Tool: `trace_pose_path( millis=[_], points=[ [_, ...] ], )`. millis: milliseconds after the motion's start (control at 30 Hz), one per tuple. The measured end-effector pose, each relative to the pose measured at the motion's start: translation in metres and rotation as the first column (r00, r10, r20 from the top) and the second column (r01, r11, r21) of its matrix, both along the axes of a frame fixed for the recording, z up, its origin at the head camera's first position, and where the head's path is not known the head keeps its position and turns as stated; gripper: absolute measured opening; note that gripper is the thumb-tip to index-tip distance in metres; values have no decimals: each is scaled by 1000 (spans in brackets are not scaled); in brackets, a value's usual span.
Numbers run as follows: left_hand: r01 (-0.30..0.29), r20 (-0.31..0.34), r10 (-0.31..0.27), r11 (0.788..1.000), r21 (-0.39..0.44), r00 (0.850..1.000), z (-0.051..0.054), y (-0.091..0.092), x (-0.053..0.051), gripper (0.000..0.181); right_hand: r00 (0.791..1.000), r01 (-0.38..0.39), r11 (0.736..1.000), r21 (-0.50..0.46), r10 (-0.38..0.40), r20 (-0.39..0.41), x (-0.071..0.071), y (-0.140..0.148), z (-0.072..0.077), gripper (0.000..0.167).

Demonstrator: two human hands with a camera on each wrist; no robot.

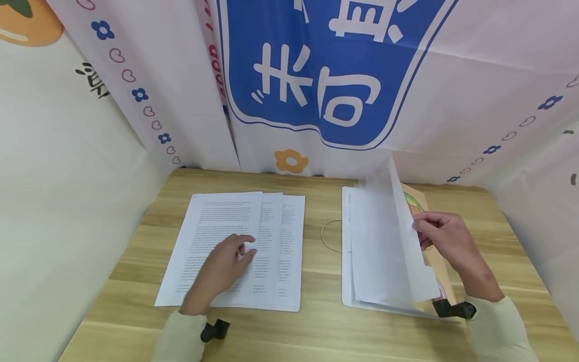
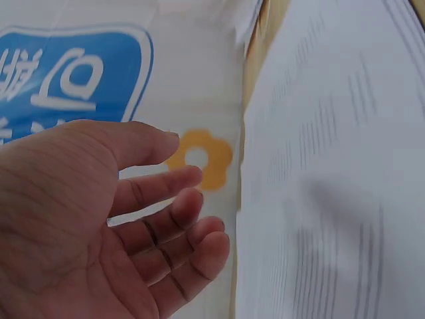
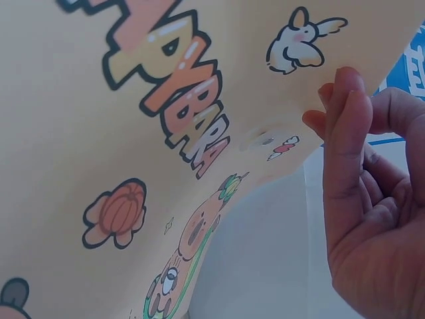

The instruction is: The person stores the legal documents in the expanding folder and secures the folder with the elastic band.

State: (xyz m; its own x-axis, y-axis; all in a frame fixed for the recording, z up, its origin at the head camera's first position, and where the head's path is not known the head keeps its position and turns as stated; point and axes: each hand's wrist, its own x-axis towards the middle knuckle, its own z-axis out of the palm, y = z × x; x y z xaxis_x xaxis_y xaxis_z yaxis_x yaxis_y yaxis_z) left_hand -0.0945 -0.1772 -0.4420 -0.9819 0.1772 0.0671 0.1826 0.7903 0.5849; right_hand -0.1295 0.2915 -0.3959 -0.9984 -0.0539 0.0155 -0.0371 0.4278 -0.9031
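Observation:
A folder (image 1: 347, 281) lies on the right side of the table, with white sheets (image 1: 375, 241) inside it. Its cover, tan with cartoon capybara pictures (image 3: 199, 226) on the outside, stands half raised. My right hand (image 1: 445, 239) pinches the free edge of that cover between thumb and fingers. On the left, several printed sheets (image 1: 226, 216) are fanned out, overlapping sideways. Above them hovers my left hand (image 1: 226, 261), fingers loosely bent and nothing between them; the left wrist view shows this hand (image 2: 159, 212) apart from the paper.
A thin cord loop (image 1: 322, 236) sticks out from the folder's left side onto the wooden table (image 1: 316, 332). Behind the table hangs a white printed cloth (image 1: 253, 146) with a blue sign, and similar cloth closes off both sides. Each wrist carries a black camera mount (image 1: 216, 330).

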Motion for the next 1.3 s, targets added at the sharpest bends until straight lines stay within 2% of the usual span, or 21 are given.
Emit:
trace_pose_path(
  millis=[133,267,533,733,833,1033,1300],
  points=[
    [-64,28,67,994,-93,997,2,-29,1,44,1000,-2,1000,-4,2,2,0,0,-1,28],
    [-103,61,115,979,-174,991,2,-52,6,60,1000,0,1000,-5,0,4,1,1,-2,27],
    [-152,58,170,961,-231,984,1,-79,13,65,1000,8,1000,4,-8,22,3,0,1,29],
    [-187,115,226,942,-279,967,-2,-91,12,90,1000,15,1000,17,-15,19,2,0,2,29],
    [-213,126,262,927,-310,957,-6,-94,13,95,1000,16,1000,16,-16,20,1,1,2,29],
    [-240,167,310,908,-342,936,-13,-96,14,87,1000,11,999,35,-12,15,0,2,1,30],
    [-195,211,285,910,-367,935,-19,-100,13,84,1000,2,999,33,-2,5,1,2,1,29]
  ],
)
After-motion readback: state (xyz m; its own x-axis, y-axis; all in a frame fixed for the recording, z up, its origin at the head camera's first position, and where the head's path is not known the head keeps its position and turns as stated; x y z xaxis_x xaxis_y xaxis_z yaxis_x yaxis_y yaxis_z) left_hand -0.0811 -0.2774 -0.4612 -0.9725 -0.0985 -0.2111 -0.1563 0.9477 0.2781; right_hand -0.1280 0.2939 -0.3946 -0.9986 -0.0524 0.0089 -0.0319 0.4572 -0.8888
